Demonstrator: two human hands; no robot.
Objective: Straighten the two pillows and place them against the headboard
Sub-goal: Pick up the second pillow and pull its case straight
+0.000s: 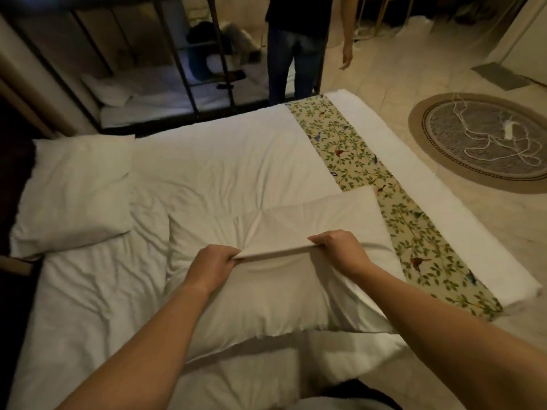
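A white pillow (pixel 266 300) lies on the bed right in front of me, its far end reaching the floral runner. My left hand (pixel 211 266) and my right hand (pixel 340 251) both pinch a raised fold of its cover along the middle, pulled taut between them. A second white pillow (pixel 75 196), rumpled, rests at the left end of the bed beside the dark headboard (pixel 14 179). The white duvet (pixel 222 161) under both is creased.
A floral bed runner (pixel 355 155) crosses the foot of the bed. A person in jeans (pixel 296 54) stands beyond the far side, by a black metal bunk frame (pixel 183 69). A round rug (pixel 485 143) with tangled white cord lies on the tiled floor at right.
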